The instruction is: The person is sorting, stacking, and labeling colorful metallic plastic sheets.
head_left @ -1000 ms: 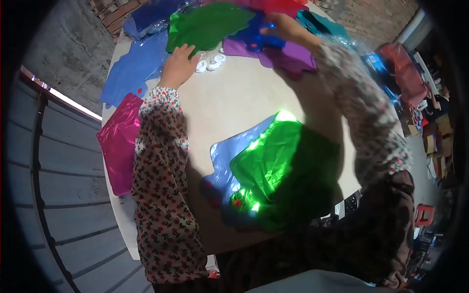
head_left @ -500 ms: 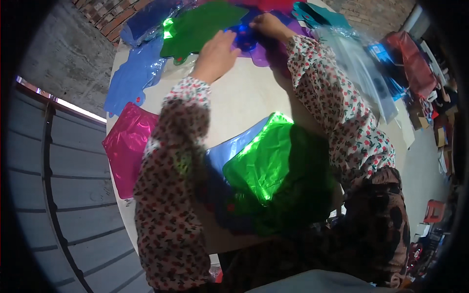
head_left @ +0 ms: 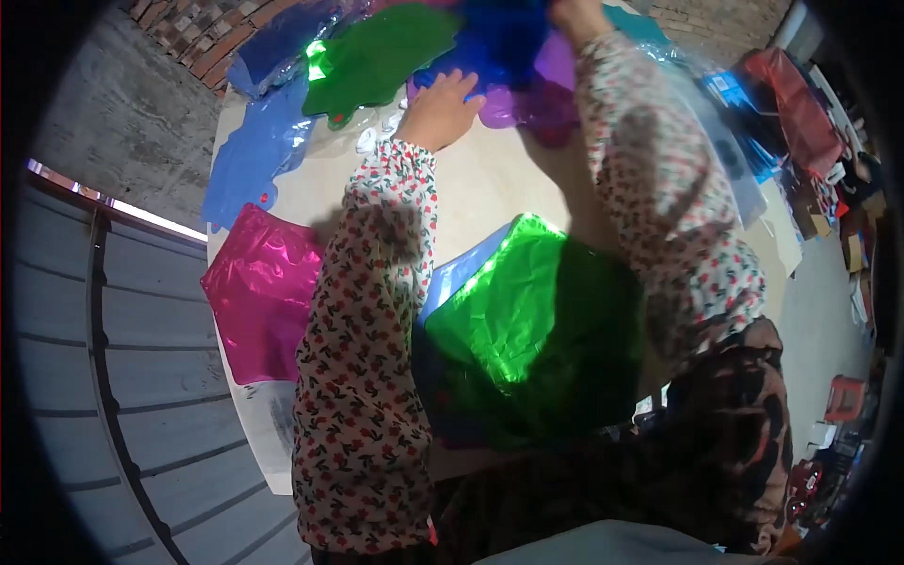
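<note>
My left hand [head_left: 441, 111] rests with its fingers spread on the near edge of a shiny blue foil balloon [head_left: 499, 42], flat and uninflated. At the top edge of the view, my right hand [head_left: 579, 19] is closed at the right side of that blue balloon; its fingertips are partly cut off and blurred. A green foil balloon [head_left: 377, 61] with a wavy edge lies to the left of the blue one. Purple foil balloons [head_left: 551, 94] lie under and to the right of it.
Close to me lies a bright green foil piece [head_left: 499, 330] over a light blue one [head_left: 457, 278]. A magenta piece [head_left: 264, 282] and a blue piece [head_left: 250, 155] line the table's left side. Clear plastic bags [head_left: 720, 151] lie at right, beside a red bag [head_left: 796, 113].
My right hand has moved up and away to the right, and more of the blue balloon now shows. My left hand has shifted slightly right and down, its fingers spreading.
</note>
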A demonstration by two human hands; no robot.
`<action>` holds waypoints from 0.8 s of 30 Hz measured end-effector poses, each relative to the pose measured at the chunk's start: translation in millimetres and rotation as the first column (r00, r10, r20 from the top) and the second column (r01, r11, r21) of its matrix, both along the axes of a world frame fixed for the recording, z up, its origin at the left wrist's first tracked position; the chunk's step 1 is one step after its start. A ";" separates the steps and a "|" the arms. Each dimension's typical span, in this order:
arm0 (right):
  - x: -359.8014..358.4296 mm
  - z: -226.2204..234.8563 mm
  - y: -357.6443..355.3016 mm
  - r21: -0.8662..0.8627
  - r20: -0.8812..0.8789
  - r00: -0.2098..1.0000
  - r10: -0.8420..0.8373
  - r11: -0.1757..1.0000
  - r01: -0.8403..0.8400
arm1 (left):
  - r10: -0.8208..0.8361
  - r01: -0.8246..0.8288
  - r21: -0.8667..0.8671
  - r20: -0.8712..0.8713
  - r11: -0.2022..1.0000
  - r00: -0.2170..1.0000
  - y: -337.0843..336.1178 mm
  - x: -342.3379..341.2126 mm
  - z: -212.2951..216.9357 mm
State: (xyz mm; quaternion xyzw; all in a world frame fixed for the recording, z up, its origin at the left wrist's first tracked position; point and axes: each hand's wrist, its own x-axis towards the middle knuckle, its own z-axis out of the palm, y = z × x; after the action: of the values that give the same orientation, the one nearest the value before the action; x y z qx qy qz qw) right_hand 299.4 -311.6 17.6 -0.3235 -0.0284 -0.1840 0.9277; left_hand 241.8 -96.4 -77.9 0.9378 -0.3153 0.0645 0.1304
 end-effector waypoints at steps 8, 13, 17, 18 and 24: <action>-271.9 25.5 35.6 -0.909 -0.248 0.920 0.302 0.256 -0.329 | 0.000 0.001 0.070 -0.018 0.998 1.000 14.3 -0.1 10.2; -359.7 -19.1 41.9 -0.922 -0.383 0.806 0.451 -0.234 -0.307 | -0.023 0.023 -0.022 0.004 0.999 1.000 -18.2 1.4 0.7; -331.8 -18.9 41.4 -0.857 -0.514 0.731 0.449 -0.292 -0.423 | 0.018 -0.018 -0.045 -0.014 0.999 1.000 -7.2 5.8 -4.4; -303.0 -22.3 33.9 -0.885 -0.458 0.814 0.357 -0.105 -0.453 | 0.033 -0.034 -0.059 -0.021 0.998 0.999 -1.7 6.1 -7.4; -92.6 -78.8 -43.7 -0.988 0.029 0.997 0.067 -0.148 0.038 | 0.029 -0.030 -0.095 -0.015 0.995 0.999 -26.3 11.9 -5.9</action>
State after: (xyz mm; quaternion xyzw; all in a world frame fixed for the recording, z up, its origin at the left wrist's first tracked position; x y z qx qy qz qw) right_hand 206.7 -355.3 -61.2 -0.9070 -0.1938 -0.0995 0.3604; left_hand 253.7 -122.8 -83.8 0.9354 -0.2971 0.0753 0.1761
